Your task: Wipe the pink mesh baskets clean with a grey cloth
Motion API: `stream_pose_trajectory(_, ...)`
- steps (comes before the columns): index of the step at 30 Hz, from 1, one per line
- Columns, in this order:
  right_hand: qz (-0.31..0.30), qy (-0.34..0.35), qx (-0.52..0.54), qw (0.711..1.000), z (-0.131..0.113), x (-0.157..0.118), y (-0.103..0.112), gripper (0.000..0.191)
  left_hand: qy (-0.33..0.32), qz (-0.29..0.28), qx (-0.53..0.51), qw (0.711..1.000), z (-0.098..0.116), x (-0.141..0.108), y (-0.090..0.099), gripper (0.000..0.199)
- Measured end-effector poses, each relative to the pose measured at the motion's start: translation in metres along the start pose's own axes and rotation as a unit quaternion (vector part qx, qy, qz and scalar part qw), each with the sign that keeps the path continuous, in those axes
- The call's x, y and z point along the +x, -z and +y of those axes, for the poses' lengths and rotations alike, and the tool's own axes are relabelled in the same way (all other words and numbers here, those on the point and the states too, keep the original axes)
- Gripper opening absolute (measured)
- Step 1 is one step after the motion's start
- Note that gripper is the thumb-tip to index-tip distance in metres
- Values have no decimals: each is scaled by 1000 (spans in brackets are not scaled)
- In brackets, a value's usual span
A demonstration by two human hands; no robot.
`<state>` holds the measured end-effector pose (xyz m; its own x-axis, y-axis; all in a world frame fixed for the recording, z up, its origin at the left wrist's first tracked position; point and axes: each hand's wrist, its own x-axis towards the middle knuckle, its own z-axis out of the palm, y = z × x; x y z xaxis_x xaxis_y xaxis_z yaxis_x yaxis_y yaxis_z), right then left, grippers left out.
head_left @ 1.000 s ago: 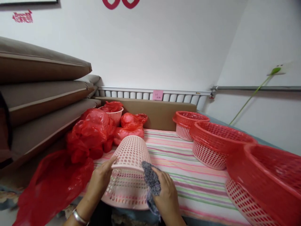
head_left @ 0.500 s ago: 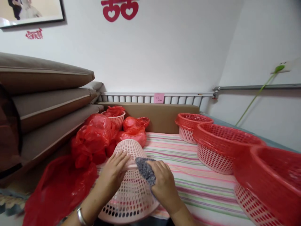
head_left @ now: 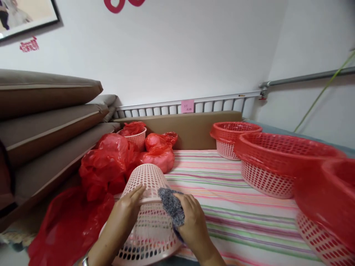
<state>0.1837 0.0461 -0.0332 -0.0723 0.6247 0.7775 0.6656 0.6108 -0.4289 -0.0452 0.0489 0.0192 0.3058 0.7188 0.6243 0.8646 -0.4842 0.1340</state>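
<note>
A pale pink perforated plastic basket [head_left: 155, 222] lies tilted in front of me, its narrow end pointing away and its wide rim near me. My left hand [head_left: 127, 206] grips its left side, fingers over the band round its middle. Bunched in my right hand [head_left: 192, 218] is a grey fuzzy cloth [head_left: 171, 203], pressed against the right side of that same band. My right fingers wrap the cloth, and part of it hangs below them. A loose red plastic bag [head_left: 69, 225] is spread out left of the basket.
Red-lined pink baskets [head_left: 266, 181] stand in a row on the right. Stuffed red bags [head_left: 111, 162] and a small basket [head_left: 138, 139] sit behind on the left. Thick cushions [head_left: 52, 129] are stacked at left. Striped cloth [head_left: 210, 184] covers the surface.
The view has shifted, so the baskets on the right sit farther right. My left hand has moved a little left and down along the basket. The cloth stays against its right side.
</note>
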Motion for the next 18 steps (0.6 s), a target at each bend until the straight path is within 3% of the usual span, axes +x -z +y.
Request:
stream_pose_trajectory(5, 63, -71, 43, 995, 37, -24, -19, 43, 96, 48, -50, 993, -15, -14, 4, 32)
stream_pose_trajectory(8, 86, -65, 47, 993, 43, -7, -10, 42, 171, 68, -117, 976, -17, -19, -2, 33)
stream_pose_trajectory(11, 109, -11, 12, 994, 45, 21, 14, 46, 206, 79, -187, 957, -13, -16, -15, 37)
stream_pose_trajectory(14, 101, 33, -14, 994, 52, 35, 33, 47, 167, 61, -161, 971, -2, 0, -24, 44)
stream_pose_trajectory(18, 113, 38, -26, 993, 60, 27, 38, 46, 10, -7, -54, 998, 28, 38, -18, 49)
